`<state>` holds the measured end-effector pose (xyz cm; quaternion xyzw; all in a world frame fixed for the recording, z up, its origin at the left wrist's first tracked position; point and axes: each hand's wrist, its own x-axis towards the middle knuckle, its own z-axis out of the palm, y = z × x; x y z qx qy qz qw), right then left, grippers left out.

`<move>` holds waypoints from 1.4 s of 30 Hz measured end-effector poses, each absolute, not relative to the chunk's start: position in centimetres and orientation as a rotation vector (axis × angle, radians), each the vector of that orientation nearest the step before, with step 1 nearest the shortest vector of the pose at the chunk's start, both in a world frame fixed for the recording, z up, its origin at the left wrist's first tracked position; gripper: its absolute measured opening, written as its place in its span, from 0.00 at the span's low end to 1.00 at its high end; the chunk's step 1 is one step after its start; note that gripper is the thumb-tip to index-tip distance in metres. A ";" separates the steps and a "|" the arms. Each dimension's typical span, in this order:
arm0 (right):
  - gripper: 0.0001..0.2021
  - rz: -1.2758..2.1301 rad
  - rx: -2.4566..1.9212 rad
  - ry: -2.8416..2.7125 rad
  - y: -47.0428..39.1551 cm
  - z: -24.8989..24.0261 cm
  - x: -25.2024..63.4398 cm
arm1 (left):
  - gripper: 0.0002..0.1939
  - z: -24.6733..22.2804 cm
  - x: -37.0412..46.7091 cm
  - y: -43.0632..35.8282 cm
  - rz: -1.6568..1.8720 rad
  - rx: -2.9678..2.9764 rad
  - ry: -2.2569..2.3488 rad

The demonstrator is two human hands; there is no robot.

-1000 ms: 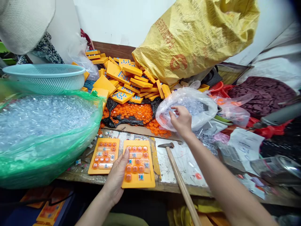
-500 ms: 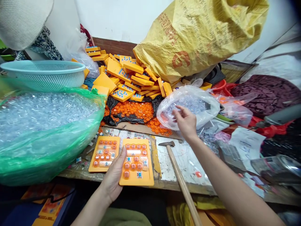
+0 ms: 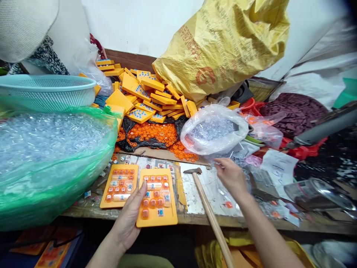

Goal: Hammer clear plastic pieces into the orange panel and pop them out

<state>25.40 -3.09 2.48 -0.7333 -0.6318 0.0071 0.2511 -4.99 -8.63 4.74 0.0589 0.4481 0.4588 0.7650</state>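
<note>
My left hand (image 3: pixel 129 219) grips the left edge of a yellow panel (image 3: pixel 164 219) that carries orange caps and clear pieces, its thumb on top. A second yellow panel (image 3: pixel 105 201) with similar pieces lies just left of it on the bench. My right hand (image 3: pixel 230 176) hangs over the white bench surface, right of the hammer (image 3: pixel 206 203), with fingers drawn together; anything between them is too small to make out. Behind it stands a white plastic bag (image 3: pixel 213 128) of clear pieces. Orange caps (image 3: pixel 156 133) fill a black bag further left.
A green bag (image 3: pixel 64 186) of clear pieces and a blue basket (image 3: pixel 47 95) occupy the left. Yellow blocks (image 3: pixel 119 100) are heaped behind, beside a yellow sack (image 3: pixel 223 48). A clear jar (image 3: pixel 312 193) lies at right.
My right hand has moved out of the white bag, toward me and to the right. My left hand still holds the panel. The view has shifted slightly.
</note>
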 end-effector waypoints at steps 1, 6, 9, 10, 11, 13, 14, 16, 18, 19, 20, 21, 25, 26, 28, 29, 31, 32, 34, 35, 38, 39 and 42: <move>0.12 -0.021 -2.063 -1.704 -2.8 2.7 26.8 | 0.27 4.8 -4.9 -8.6 0.998 0.125 0.976; 0.10 -0.068 -2.187 -1.742 -2.4 1.9 29.8 | 0.27 4.6 -4.6 -8.6 0.992 0.109 0.883; 0.09 -0.063 -2.146 -1.699 -2.8 1.4 29.8 | 0.29 4.2 -4.6 -8.5 0.988 0.103 0.821; 0.09 -0.059 -2.120 -1.665 -2.9 1.4 29.8 | 0.29 4.2 -4.6 -8.5 0.983 0.093 0.811; 0.09 -0.057 -2.090 -1.620 -3.0 1.6 29.7 | 0.29 4.1 -4.6 -8.4 0.980 0.078 0.803; 0.12 -0.072 -2.019 -1.485 -3.3 2.3 29.2 | 0.29 4.1 -4.7 -8.4 0.977 0.046 0.780; 0.14 -0.081 -1.982 -1.408 -3.5 2.8 28.5 | 0.30 4.0 -4.7 -8.4 0.982 0.037 0.769; 0.19 -0.032 -1.896 -1.292 -4.7 3.9 26.1 | 0.31 3.8 -4.9 -8.5 0.999 0.057 0.743; 0.21 0.228 -1.781 -1.237 -6.6 4.8 22.3 | 0.34 3.5 -5.1 -8.7 1.004 0.130 0.695; 0.19 0.613 -1.612 -1.082 -7.8 5.2 20.0 | 0.36 3.4 -5.2 -8.8 1.001 0.178 0.661; 0.19 0.953 -1.509 -0.942 -9.0 5.3 17.7 | 0.38 3.4 -5.3 -8.9 0.990 0.227 0.628; 0.18 1.160 -1.458 -0.828 -10.1 5.2 15.6 | 0.41 3.4 -5.4 -9.0 0.974 0.271 0.604; 0.15 1.250 -1.379 -0.674 -12.7 3.8 10.1 | 0.50 4.1 -5.2 -9.2 0.922 0.385 0.646; 0.14 1.224 -1.371 -0.680 -12.9 3.4 9.6 | 0.51 4.2 -5.1 -9.2 0.924 0.401 0.672; 0.12 1.209 -1.368 -0.744 -13.0 2.7 9.4 | 0.50 4.4 -4.9 -9.3 0.943 0.425 0.717; 0.11 1.191 -1.377 -0.799 -13.0 2.4 9.4 | 0.50 4.4 -4.8 -9.4 0.956 0.435 0.735; 0.08 1.076 -1.394 -0.960 -13.0 2.0 9.5 | 0.49 4.4 -4.5 -9.5 0.988 0.447 0.760; 0.07 0.969 -1.403 -1.044 -13.1 1.8 9.6 | 0.48 4.3 -4.4 -9.6 1.006 0.447 0.766; 0.05 0.739 -1.422 -1.129 -13.2 1.6 9.4 | 0.47 4.3 -4.2 -9.8 1.039 0.435 0.768; 0.06 0.700 -1.422 -1.105 -13.2 1.5 9.3 | 0.47 4.2 -4.1 -9.9 1.053 0.425 0.771; 0.13 1.025 -1.324 -0.883 -12.9 1.6 8.8 | 0.43 4.0 -3.8 -10.1 1.088 0.406 0.816; 0.14 1.172 -1.259 -0.818 -12.8 1.7 8.6 | 0.42 3.9 -3.7 -10.2 1.101 0.411 0.841; 0.18 1.347 -1.156 -0.724 -12.5 1.6 8.5 | 0.40 3.5 -3.6 -10.2 1.126 0.430 0.889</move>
